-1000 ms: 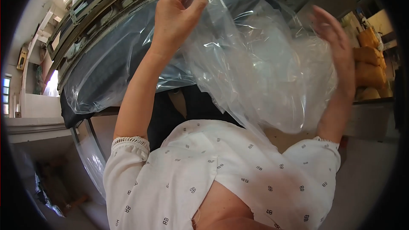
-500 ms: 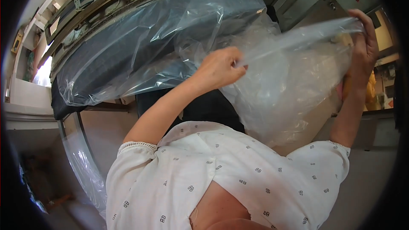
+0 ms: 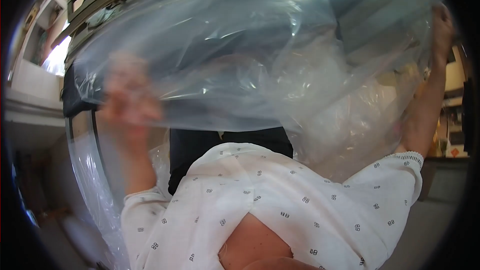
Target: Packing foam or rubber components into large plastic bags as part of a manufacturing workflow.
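A large clear plastic sheet (image 3: 240, 85) stretches across the view between my two hands, rippled and shiny. My left hand (image 3: 132, 92), blurred by motion, is closed on its left end, with film partly over the hand. At the far right my raised right hand (image 3: 442, 27) is closed on the sheet's other end. Through the film a long dark padded surface (image 3: 75, 87) shows, its left end uncovered. More crumpled plastic (image 3: 325, 80) bunches up right of the middle, under the spread sheet.
Behind the padded surface runs a metal machine frame (image 3: 95, 5). Another strip of clear plastic (image 3: 92, 185) hangs down beside a table leg at the left. Shelves with assorted items (image 3: 455, 130) stand at the right edge.
My left hand has swept from the middle far to the left, and the sheet has spread wide from a narrow gathered band. My right hand has moved slightly outward.
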Available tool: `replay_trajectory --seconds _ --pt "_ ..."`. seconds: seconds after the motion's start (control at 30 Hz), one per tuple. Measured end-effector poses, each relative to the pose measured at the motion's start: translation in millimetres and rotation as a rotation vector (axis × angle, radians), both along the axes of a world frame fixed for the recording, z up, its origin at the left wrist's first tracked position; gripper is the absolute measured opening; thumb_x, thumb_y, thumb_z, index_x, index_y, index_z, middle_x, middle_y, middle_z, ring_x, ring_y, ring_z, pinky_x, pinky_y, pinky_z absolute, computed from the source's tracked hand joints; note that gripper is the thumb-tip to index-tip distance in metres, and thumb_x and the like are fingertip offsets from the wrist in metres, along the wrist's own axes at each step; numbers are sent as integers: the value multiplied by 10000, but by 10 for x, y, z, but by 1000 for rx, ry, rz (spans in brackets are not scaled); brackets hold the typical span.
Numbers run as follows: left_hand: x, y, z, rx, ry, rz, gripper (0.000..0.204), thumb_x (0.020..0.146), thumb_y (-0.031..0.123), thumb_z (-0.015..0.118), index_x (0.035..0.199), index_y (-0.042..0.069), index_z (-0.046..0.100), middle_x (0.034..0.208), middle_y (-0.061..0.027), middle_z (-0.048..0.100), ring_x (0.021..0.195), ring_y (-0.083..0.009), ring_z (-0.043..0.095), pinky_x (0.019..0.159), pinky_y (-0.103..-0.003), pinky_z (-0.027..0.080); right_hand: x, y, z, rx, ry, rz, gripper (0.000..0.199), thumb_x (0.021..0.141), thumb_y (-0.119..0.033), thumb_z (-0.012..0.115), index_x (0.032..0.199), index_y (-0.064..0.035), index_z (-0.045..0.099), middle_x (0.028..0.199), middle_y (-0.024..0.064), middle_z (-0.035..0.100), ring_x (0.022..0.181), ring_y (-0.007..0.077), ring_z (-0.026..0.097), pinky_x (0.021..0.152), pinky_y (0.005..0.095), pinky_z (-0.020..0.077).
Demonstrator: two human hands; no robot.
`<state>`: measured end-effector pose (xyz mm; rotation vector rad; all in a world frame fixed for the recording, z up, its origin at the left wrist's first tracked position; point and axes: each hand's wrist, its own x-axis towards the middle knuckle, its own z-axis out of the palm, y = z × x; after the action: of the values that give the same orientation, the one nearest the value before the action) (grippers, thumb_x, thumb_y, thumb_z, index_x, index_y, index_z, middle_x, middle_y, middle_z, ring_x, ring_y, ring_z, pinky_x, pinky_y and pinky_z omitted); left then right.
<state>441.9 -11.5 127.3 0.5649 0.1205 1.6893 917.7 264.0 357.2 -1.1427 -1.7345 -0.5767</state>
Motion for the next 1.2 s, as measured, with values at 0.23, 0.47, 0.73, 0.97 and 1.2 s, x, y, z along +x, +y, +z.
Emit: replay_trajectory --seconds 0.23,0.47,0.73,0.97,1.2 --pt "-2163 -624 1059 -661 953 1458 358 867 212 501 1146 -11 528 1078 -114 567 992 -201 541 847 -335 448 -2310 414 -2044 -1127 -276 959 240 846 -250 579 763 -25 578 624 -67 429 586 38 374 518 208 321" --pt "-2944 -1130 -657 -1235 1837 908 291 830 306 568 767 23 597 647 10 517 640 -65 467 608 -232 383 -2469 641 -2824 -1046 -264 712 302 821 -257 592 672 -4 520 546 -5 391 534 72 342 475 255 295" --pt "-3087 -667 -521 -1125 1583 1011 307 793 310 604 867 13 629 731 4 581 696 -73 506 651 -225 407 -2393 678 -2864 -1211 -110 722 287 854 -150 554 628 -53 405 590 -63 337 569 31 290 497 207 244" --pt "-3271 -403 -662 -1172 1500 1017 358 738 367 665 865 34 632 736 0 560 704 -86 503 663 -223 408 -2334 792 -2946 -1309 47 776 286 907 -171 493 652 -109 378 621 -88 305 571 10 238 496 185 193" --pt "-3280 -257 -752 -1121 1885 1083 269 698 292 708 810 62 624 679 34 485 660 -68 450 631 -203 381 -2296 769 -2902 -1351 63 778 216 862 -112 550 688 -98 423 655 -85 336 609 14 275 544 165 229"
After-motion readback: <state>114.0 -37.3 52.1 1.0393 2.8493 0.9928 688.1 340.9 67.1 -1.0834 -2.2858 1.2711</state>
